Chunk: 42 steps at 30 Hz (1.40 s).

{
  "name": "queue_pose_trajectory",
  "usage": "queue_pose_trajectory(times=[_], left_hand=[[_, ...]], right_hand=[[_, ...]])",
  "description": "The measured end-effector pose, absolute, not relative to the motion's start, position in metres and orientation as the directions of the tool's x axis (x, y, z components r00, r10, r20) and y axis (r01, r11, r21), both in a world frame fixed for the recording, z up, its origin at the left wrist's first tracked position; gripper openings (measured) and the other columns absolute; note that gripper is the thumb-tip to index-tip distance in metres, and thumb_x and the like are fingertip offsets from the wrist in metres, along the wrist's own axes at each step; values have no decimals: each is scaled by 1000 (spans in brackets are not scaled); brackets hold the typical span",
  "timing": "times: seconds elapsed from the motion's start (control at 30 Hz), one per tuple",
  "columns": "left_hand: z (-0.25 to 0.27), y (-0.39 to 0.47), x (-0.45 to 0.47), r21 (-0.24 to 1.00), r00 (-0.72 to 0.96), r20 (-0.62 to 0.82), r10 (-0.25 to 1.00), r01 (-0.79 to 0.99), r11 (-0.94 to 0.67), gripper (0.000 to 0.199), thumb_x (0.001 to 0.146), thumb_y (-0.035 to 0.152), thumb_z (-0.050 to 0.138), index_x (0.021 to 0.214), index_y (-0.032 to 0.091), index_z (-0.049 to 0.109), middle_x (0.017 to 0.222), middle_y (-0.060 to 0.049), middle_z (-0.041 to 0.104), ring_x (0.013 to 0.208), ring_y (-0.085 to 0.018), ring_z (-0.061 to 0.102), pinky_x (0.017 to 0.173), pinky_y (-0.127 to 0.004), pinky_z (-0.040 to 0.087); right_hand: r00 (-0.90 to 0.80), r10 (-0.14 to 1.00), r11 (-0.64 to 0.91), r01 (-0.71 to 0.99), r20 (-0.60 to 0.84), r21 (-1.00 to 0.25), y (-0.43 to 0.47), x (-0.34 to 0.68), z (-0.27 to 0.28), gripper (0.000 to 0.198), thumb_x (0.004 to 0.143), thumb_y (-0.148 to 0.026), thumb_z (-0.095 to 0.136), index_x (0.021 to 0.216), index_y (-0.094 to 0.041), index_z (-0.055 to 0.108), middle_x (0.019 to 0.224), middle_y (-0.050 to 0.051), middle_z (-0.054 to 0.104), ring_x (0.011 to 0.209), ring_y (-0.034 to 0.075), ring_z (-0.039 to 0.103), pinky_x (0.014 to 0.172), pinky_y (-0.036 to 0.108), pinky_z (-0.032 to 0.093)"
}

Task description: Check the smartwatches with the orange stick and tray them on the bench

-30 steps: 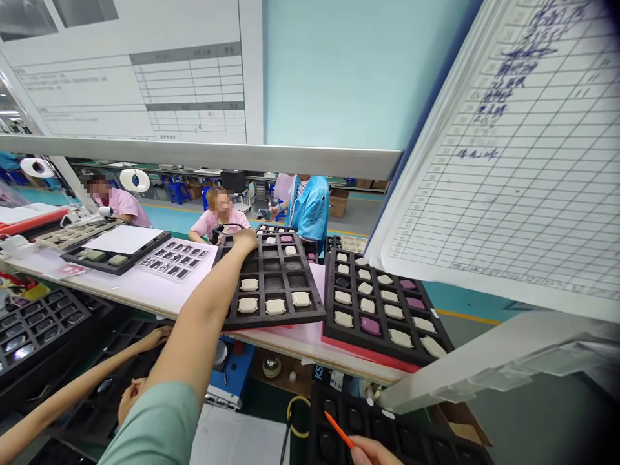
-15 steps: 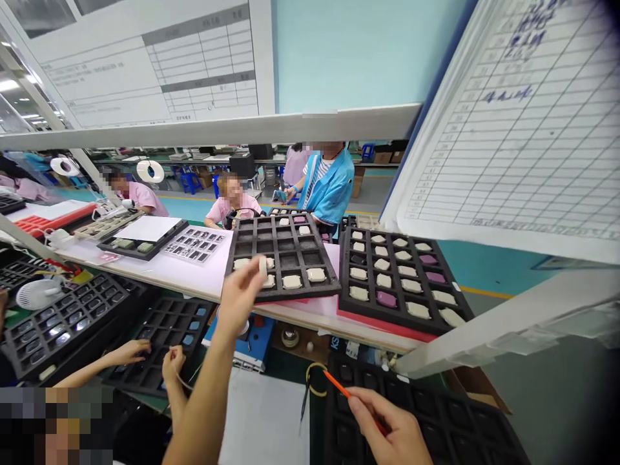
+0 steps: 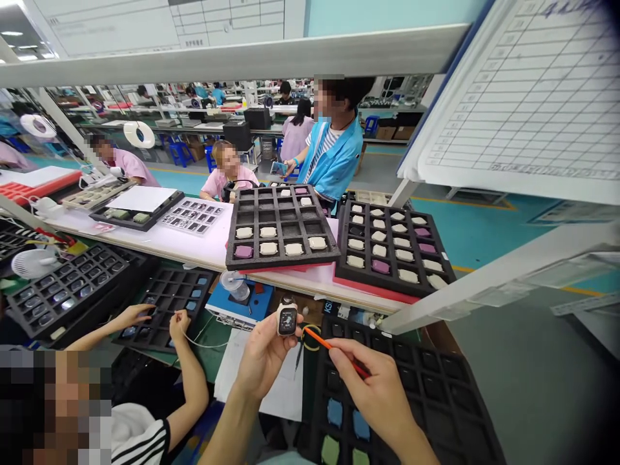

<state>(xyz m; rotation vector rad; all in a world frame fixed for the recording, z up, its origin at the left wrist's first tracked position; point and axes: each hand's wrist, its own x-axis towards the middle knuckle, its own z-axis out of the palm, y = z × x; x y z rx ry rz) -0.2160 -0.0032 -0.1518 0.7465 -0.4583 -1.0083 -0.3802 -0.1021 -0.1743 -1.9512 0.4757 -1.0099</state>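
My left hand (image 3: 261, 358) is closed around the edges of a small cream-cased smartwatch (image 3: 287, 321), its dark screen lit and facing me. Between the thumb and fingers of my right hand (image 3: 372, 378) is a slim orange stick (image 3: 318, 338). Its tip points left and sits close beside the watch; I cannot tell if they touch. Above, on the shelf, a black foam tray (image 3: 265, 218) holds several cream and purple watch pieces among vacant pockets. A larger black tray (image 3: 465, 423) with blue, green and dark pieces lies under my right hand.
A second shelf tray (image 3: 372, 283) of cream and purple pieces stands right of the first. A blue box (image 3: 259, 300) carries a clear cup. At left, a co-worker's hands (image 3: 178, 323) work over another tray (image 3: 159, 284). A white post (image 3: 426, 278) rises at right.
My left hand has come down from the shelf tray with the cream watch, now showing its screen. My right hand has moved slightly up, bringing the orange stick near it. The view has tilted down.
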Motion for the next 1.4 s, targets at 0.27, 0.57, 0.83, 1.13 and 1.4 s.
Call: queue_pose_trajectory(times=[0.27, 0.57, 0.83, 1.13, 1.4], left_hand=[[-153, 0, -226, 766, 458, 23, -888, 563, 311, 41, 79, 38, 77, 111, 13, 72, 104, -13, 65, 84, -14, 63, 70, -18, 51], [-148, 2, -230, 697, 377, -43, -925, 674, 243, 34, 90, 35, 63, 111, 10, 73, 99, -14, 66, 76, -14, 62, 63, -18, 48], [-145, 3, -231, 732, 373, -48, -927, 644, 221, 35, 90, 35, 62, 112, 11, 73, 98, -16, 67, 74, -14, 61, 62, -18, 46], [-144, 3, -232, 749, 366, -49, -929, 628, 209, 35, 89, 37, 64, 111, 11, 73, 97, -14, 67, 74, -14, 60, 62, -18, 45], [-144, 2, -227, 783, 364, -33, -931, 588, 203, 35, 91, 35, 60, 113, 11, 72, 99, -16, 66, 72, -13, 58, 61, -19, 43]], right_hand=[[581, -643, -574, 65, 499, -816, -98, -386, -171, 16, 97, -29, 58, 98, -24, 73, 72, -5, 66, 57, 7, 58, 60, 12, 47], [574, -632, -594, 72, 521, -801, -98, -392, -166, 15, 97, -26, 58, 98, -24, 73, 77, -5, 68, 59, 6, 59, 60, 10, 47], [567, -603, -628, 97, 562, -772, -98, -394, -157, 16, 96, -22, 59, 97, -21, 74, 91, 0, 73, 75, 11, 68, 68, 14, 52], [589, -611, -625, 52, 530, -779, -99, -395, -155, 19, 96, -25, 57, 96, -21, 76, 90, 3, 73, 74, 16, 69, 60, 19, 52], [618, -605, -607, 49, 502, -793, -103, -397, -156, 19, 97, -25, 57, 100, -24, 76, 92, 0, 73, 77, 15, 69, 65, 19, 53]])
